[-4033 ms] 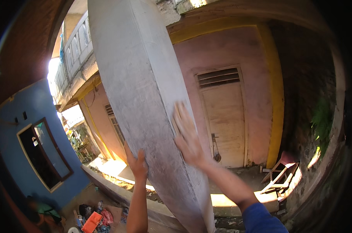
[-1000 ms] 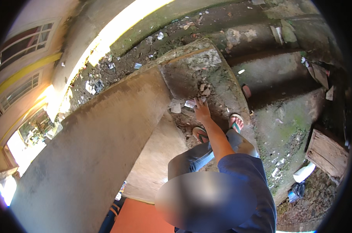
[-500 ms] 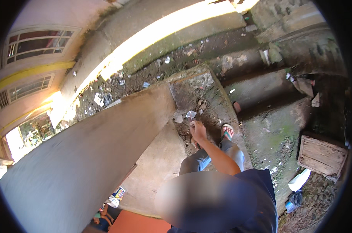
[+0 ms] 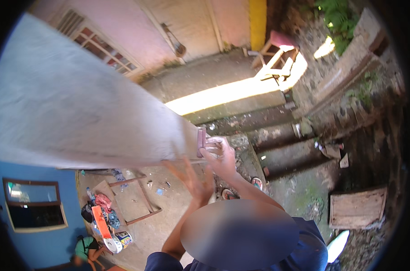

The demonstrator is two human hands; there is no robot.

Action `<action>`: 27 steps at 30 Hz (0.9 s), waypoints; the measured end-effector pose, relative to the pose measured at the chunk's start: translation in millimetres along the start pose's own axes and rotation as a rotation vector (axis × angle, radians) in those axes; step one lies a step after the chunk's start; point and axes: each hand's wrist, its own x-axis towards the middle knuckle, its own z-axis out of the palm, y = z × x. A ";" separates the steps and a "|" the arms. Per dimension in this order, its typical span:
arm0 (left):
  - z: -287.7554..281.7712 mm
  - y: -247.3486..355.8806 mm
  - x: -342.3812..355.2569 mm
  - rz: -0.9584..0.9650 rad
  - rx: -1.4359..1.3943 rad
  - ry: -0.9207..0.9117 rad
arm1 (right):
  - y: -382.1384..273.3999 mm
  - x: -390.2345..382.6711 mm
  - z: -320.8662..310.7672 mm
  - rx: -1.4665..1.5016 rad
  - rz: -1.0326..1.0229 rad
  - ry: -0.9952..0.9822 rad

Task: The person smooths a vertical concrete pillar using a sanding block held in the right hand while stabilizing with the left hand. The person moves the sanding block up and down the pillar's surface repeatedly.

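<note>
A broad grey plastered wall or pillar [image 4: 101,108] runs from the upper left to a narrow end before me. At that end my right hand [image 4: 221,156] grips a pinkish piece of folded sandpaper [image 4: 201,141], pressing it flat on the edge. Pale dust seems to coat those fingers. My left hand [image 4: 195,183] is just beside it, fingers spread, the tips at the wall's lower edge. Nothing shows in the left hand. My feet in sandals [image 4: 256,183] stand below, partly hidden by my arms.
A wooden frame [image 4: 144,220] lies on the concrete floor at lower left, near a paint bucket [image 4: 113,244] and heaped cloths. A person in green [image 4: 83,247] crouches there. To the right are concrete steps [image 4: 291,153] and a wooden box [image 4: 358,208]; a chair [image 4: 277,56] stands far off.
My view has swung, bringing the blue wall and chair into sight. The right hand has come up to the wall's end with the sandpaper, and my left hand now shows, spread beside it.
</note>
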 end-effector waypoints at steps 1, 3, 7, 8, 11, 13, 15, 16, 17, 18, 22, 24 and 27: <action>-9.5 10.6 3.4 -0.004 -0.116 0.030 | -13.5 -1.1 0.7 -0.005 -0.018 -0.031; -26.5 25.1 7.9 -0.061 -0.250 0.032 | -36.2 -10.9 0.6 -0.014 -0.051 -0.095; -45.4 36.4 18.0 -0.200 -0.302 -0.036 | -66.6 -25.0 -5.2 -0.072 -0.221 -0.203; -48.4 36.3 21.1 -0.189 -0.281 -0.071 | -73.9 -24.9 -5.9 -0.099 -0.269 -0.218; -58.4 49.0 27.6 -0.272 -0.417 -0.117 | -99.2 -25.7 -13.1 -0.123 -0.290 -0.285; -62.5 56.8 39.1 -0.311 -0.514 -0.100 | -101.9 -19.8 -13.5 0.023 -0.252 -0.313; -67.2 63.4 49.4 -0.322 -0.555 -0.071 | -111.6 -16.5 -16.4 0.181 -0.196 -0.347; -65.4 66.0 52.1 -0.344 -0.651 -0.008 | -124.6 -14.5 -19.4 0.231 -0.116 -0.396; -60.1 67.4 55.4 -0.362 -0.748 0.055 | -128.0 -10.6 -20.7 0.241 -0.138 -0.410; -56.1 68.2 57.8 -0.379 -0.844 0.117 | -127.7 -7.4 -23.4 0.253 -0.160 -0.421; -55.9 73.5 67.6 -0.391 -0.683 0.131 | -127.3 7.9 -34.9 0.278 -0.170 -0.510; -57.0 77.8 75.7 -0.540 -0.786 0.152 | -132.0 15.5 -38.5 0.267 -0.208 -0.541; -56.1 78.9 84.5 -0.530 -0.654 0.205 | -146.1 23.5 -47.0 0.140 -0.318 -0.542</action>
